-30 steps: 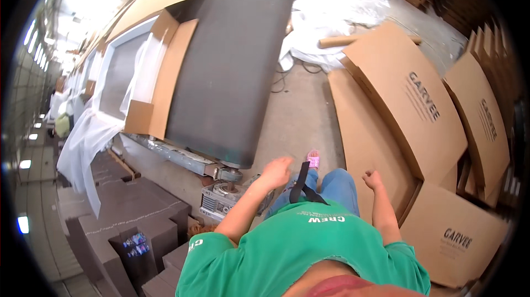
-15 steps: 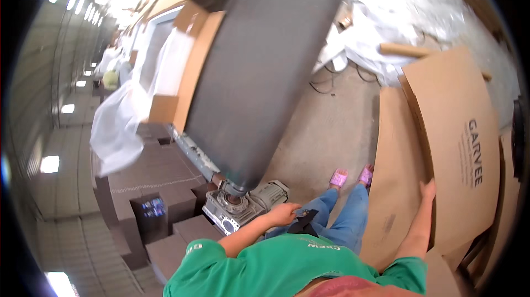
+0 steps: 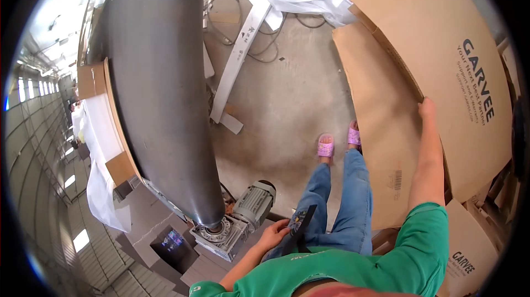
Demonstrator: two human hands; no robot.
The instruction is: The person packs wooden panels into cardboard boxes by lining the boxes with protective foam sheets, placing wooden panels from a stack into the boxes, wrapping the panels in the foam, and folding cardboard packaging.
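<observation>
My right hand is closed on the upright edge of a large flattened cardboard box that stands at my right. Dark printing marks the box's outer panel. My left hand is held low by my left thigh, its fingers curled in. A black strip with a coloured pattern lies against the fingertips; whether the hand grips it, and what it is, I cannot make out.
A dark conveyor belt runs along my left, with a grey motor and gearbox at its near end. Ahead, a long white strip and cables lie on the floor. A second cardboard box sits at lower right.
My view has swung right and down, so the belt now stands further left. My right hand stays on the cardboard; my left hand remains by the thigh.
</observation>
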